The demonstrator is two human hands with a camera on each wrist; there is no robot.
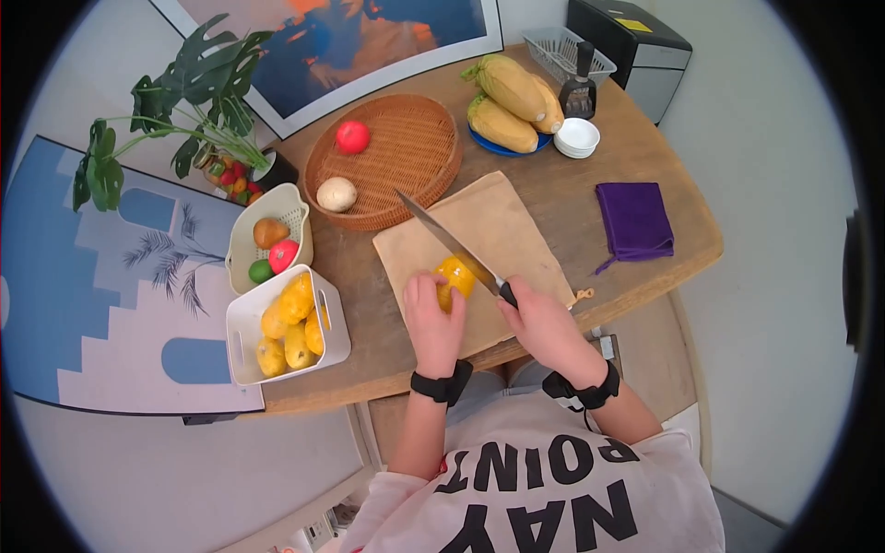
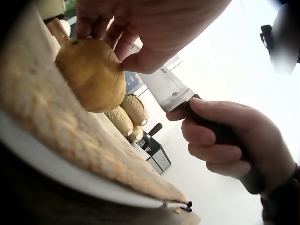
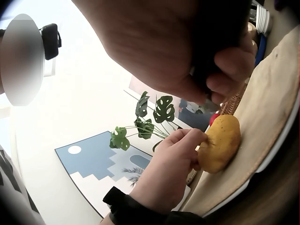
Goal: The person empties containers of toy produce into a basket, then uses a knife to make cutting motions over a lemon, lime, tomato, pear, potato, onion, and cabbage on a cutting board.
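A yellow, potato-shaped item (image 1: 454, 280) lies on the cloth-covered board (image 1: 498, 221). My left hand (image 1: 435, 323) holds its near side, thumb and fingertips against the skin, as the left wrist view shows on the yellow item (image 2: 91, 75). My right hand (image 1: 546, 334) grips the black handle of a large knife (image 1: 442, 232). In the head view the blade passes over the item's upper right side, pointing to the upper left; whether it touches the skin I cannot tell. The right wrist view shows the right hand (image 3: 164, 42) above the yellow item (image 3: 220, 144).
A white bin of yellow items (image 1: 241, 346) and a cream basket (image 1: 242, 241) stand at left. Behind are a round wicker tray (image 1: 406, 147) with a red and a pale item, and a blue plate (image 1: 502, 147) of large yellow produce. A purple cloth (image 1: 634, 221) lies right.
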